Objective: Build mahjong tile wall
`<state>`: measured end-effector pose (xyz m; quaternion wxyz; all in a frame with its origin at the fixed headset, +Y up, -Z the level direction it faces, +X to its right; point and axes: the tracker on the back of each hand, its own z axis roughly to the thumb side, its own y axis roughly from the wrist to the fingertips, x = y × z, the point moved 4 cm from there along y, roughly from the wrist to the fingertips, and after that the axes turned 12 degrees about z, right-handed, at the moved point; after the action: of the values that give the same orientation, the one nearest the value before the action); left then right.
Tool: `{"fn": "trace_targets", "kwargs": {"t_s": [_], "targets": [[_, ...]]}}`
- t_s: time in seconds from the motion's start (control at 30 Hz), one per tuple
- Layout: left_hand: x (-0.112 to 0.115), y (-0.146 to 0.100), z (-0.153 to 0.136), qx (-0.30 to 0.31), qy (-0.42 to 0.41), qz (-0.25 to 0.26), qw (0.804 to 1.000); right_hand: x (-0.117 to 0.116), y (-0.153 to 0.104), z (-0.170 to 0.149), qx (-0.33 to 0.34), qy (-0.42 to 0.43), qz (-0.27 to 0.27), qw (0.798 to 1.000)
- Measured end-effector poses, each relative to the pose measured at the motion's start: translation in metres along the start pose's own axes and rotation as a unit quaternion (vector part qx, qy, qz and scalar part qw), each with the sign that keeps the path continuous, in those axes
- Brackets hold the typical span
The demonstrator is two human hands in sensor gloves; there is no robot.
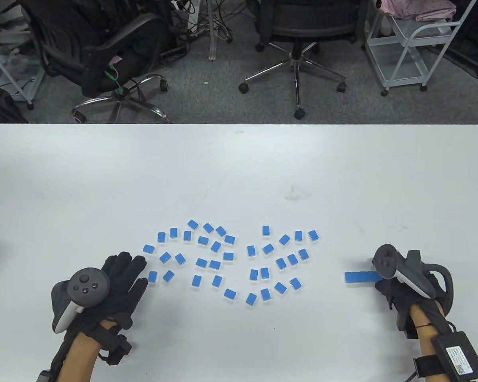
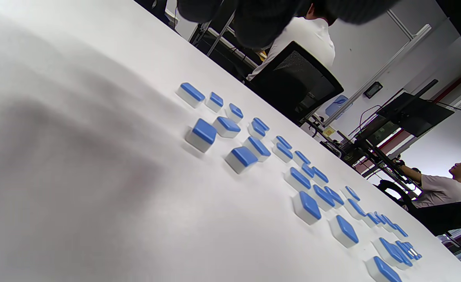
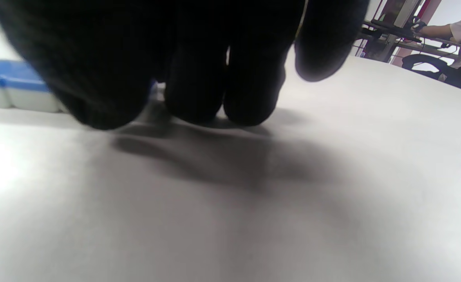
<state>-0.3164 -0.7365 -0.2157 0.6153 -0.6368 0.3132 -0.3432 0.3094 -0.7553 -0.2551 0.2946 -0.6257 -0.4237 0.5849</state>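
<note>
Several loose blue-backed mahjong tiles (image 1: 228, 256) lie face down across the middle of the white table (image 1: 239, 167); the left wrist view shows the same tiles (image 2: 242, 158) close up. A short row of joined tiles (image 1: 360, 277) lies at the right. My left hand (image 1: 129, 274) lies flat on the table with straight fingers, just left of the nearest loose tiles, holding nothing. My right hand (image 1: 386, 288) sits at the row's right end, mostly hidden under its tracker. In the right wrist view its fingers (image 3: 214, 78) point down with tips on the table beside the row (image 3: 15, 88).
Two black office chairs (image 1: 298, 24) and a white wire cart (image 1: 406, 47) stand on the floor beyond the table's far edge. A black pack (image 1: 459, 354) is strapped to my right forearm. People sit at desks in the background of both wrist views.
</note>
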Motion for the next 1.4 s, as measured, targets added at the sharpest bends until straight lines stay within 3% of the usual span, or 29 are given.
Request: {"fn": "trace_targets", "kwargs": {"t_s": [0.17, 0.3, 0.47, 0.6, 0.83, 0.9, 1.1, 1.23, 1.3, 1.4], "targets": [[-0.002, -0.002, 0.002, 0.005, 0.0, 0.006, 1.0, 0.018, -0.021, 0.009, 0.03, 0.013, -0.08, 0.996], [-0.003, -0.004, 0.004, 0.011, 0.001, 0.007, 1.0, 0.026, -0.043, 0.039, 0.089, 0.001, -0.126, 0.988], [-0.006, -0.008, 0.005, 0.015, 0.001, 0.01, 1.0, 0.011, -0.069, 0.119, 0.201, -0.071, -0.095, 0.972], [-0.008, -0.008, 0.005, 0.015, 0.0, 0.014, 1.0, 0.003, -0.083, 0.175, 0.221, -0.168, -0.13, 0.952], [-0.005, -0.006, 0.008, 0.02, 0.002, 0.009, 1.0, -0.008, -0.059, 0.214, 0.206, -0.196, -0.094, 0.954], [-0.005, -0.006, 0.007, 0.019, 0.003, 0.009, 1.0, -0.005, -0.06, 0.214, 0.209, -0.192, -0.109, 0.953], [-0.004, -0.005, 0.004, 0.01, 0.0, 0.003, 1.0, -0.001, -0.06, 0.19, 0.194, -0.203, -0.073, 0.957], [-0.006, -0.006, 0.006, 0.013, -0.001, 0.009, 1.0, 0.045, -0.05, 0.116, 0.136, -0.04, -0.094, 0.985], [-0.005, -0.005, 0.006, 0.013, -0.001, 0.007, 1.0, 0.044, -0.04, 0.089, 0.107, -0.011, -0.067, 0.992], [-0.002, -0.004, 0.007, 0.012, -0.004, 0.003, 1.0, 0.033, -0.027, 0.073, 0.083, -0.024, -0.039, 0.996]]}}
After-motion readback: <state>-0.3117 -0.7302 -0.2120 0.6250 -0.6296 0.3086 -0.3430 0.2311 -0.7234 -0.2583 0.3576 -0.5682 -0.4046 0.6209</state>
